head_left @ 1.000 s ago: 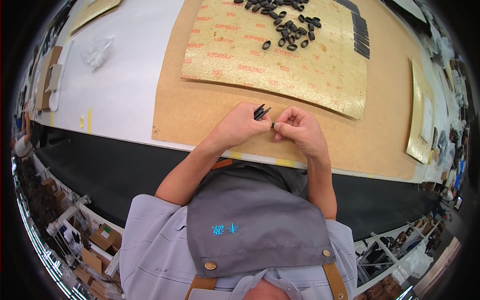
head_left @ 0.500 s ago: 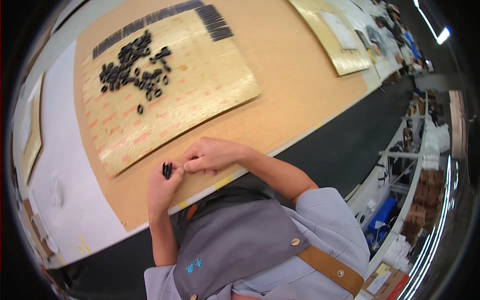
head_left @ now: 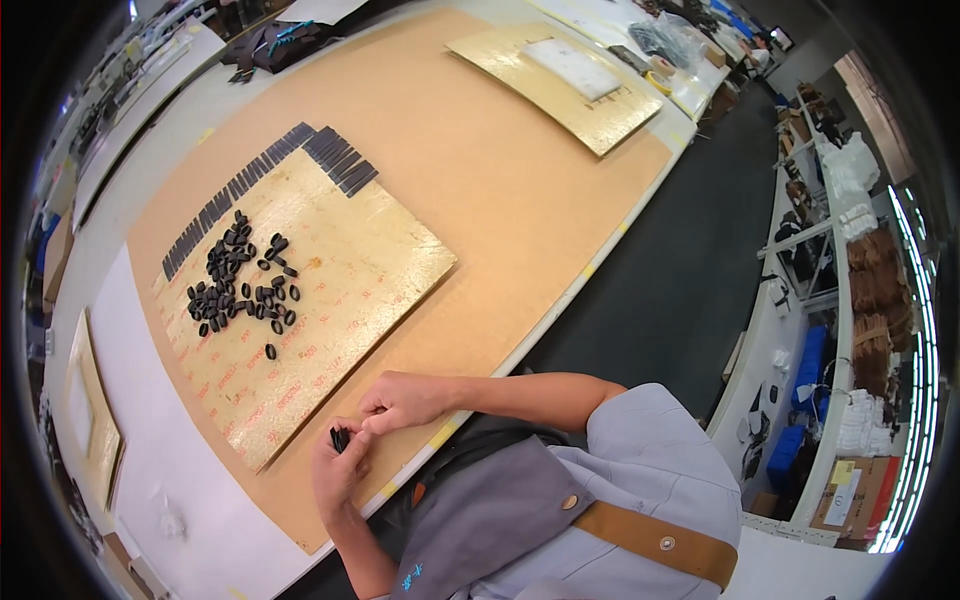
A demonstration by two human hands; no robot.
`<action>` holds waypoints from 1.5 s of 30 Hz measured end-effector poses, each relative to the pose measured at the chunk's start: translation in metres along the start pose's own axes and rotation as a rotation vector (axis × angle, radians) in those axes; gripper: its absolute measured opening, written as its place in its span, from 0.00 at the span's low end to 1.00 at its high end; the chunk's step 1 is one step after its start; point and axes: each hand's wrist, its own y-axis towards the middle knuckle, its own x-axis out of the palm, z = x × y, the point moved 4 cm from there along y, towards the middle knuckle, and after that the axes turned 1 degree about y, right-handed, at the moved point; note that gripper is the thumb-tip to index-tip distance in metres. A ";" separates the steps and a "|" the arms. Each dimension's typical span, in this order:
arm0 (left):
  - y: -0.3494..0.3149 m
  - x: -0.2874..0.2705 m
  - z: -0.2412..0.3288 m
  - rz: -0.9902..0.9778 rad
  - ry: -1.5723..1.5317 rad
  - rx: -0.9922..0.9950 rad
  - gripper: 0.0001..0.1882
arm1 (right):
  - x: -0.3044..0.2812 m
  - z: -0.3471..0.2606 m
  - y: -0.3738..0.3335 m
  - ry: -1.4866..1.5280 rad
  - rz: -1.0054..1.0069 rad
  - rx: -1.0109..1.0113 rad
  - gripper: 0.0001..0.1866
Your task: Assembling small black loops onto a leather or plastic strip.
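Near the table's front edge my left hand (head_left: 340, 468) is closed round a few small black strips (head_left: 340, 439), which stick out beside the thumb. My right hand (head_left: 408, 400) meets it at the fingertips, its fingers pinched together; what lies between them, if anything, is hidden. Beyond both hands lies a yellowish board (head_left: 345, 300) with red print. A heap of small black loops (head_left: 232, 250) is spread over its left part, some lying on their sides. Flat black strips (head_left: 235, 190) are lined up in rows along its far edges.
A brown sheet (head_left: 420, 170) covers much of the table. A second board (head_left: 540, 85) with a white slab lies farther back, near a tape roll (head_left: 658, 82). Dark fabric (head_left: 290, 45) sits at the far left. Shelves (head_left: 830, 260) with bundles stand at right, past a dark floor.
The view has swung, so the boards and table sit lower and more tilted. My hands remain together at the fingertips, with the black strips still in the left.
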 end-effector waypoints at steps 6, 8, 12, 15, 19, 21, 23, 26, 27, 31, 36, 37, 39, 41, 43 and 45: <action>0.007 0.000 0.000 -0.007 -0.554 0.095 0.06 | -0.012 -0.002 0.024 -0.285 0.360 0.016 0.14; 0.011 -0.003 0.003 -0.005 -0.705 0.170 0.07 | -0.034 -0.023 0.039 -0.427 0.440 0.137 0.20; 0.016 -0.014 -0.005 0.084 -0.784 0.358 0.10 | -0.021 -0.044 0.044 -0.444 0.373 0.070 0.16; 0.016 -0.010 0.000 0.091 -0.806 0.439 0.09 | 0.007 -0.033 0.041 -0.205 0.268 0.194 0.12; 0.011 -0.002 0.000 0.085 -0.688 0.400 0.10 | 0.024 -0.010 0.042 -0.135 0.321 0.098 0.08; 0.014 0.001 -0.003 0.075 -0.628 0.406 0.11 | 0.027 -0.009 0.040 -0.111 0.386 0.185 0.06; 0.011 0.000 -0.005 0.095 -0.582 0.428 0.11 | 0.029 -0.002 0.037 0.038 0.453 0.212 0.03; 0.009 0.001 -0.008 0.220 -0.477 0.431 0.11 | 0.028 -0.009 0.034 0.196 0.529 0.197 0.03; 0.008 0.001 -0.009 0.265 -0.524 0.437 0.11 | 0.024 -0.009 0.032 0.188 0.521 0.183 0.03; 0.002 -0.006 -0.004 0.280 -0.531 0.389 0.10 | 0.004 -0.013 0.027 0.379 0.463 0.158 0.03; 0.003 -0.001 -0.003 0.138 -0.463 0.320 0.12 | 0.004 -0.018 0.025 0.353 0.434 0.193 0.02; 0.004 0.000 -0.002 0.139 -0.411 0.320 0.12 | 0.003 -0.019 0.024 0.321 0.459 0.186 0.02; 0.004 -0.001 -0.002 0.149 -0.366 0.327 0.12 | 0.002 -0.019 0.024 0.285 0.471 0.177 0.02; 0.004 -0.002 -0.003 0.134 -0.340 0.321 0.12 | 0.001 -0.016 0.024 0.202 0.487 0.170 0.02; 0.002 0.000 0.001 0.233 -0.199 0.386 0.12 | 0.002 -0.016 0.023 0.177 0.471 0.177 0.02; -0.001 0.002 0.004 0.326 -0.054 0.443 0.12 | 0.003 -0.016 0.024 0.153 0.463 0.185 0.02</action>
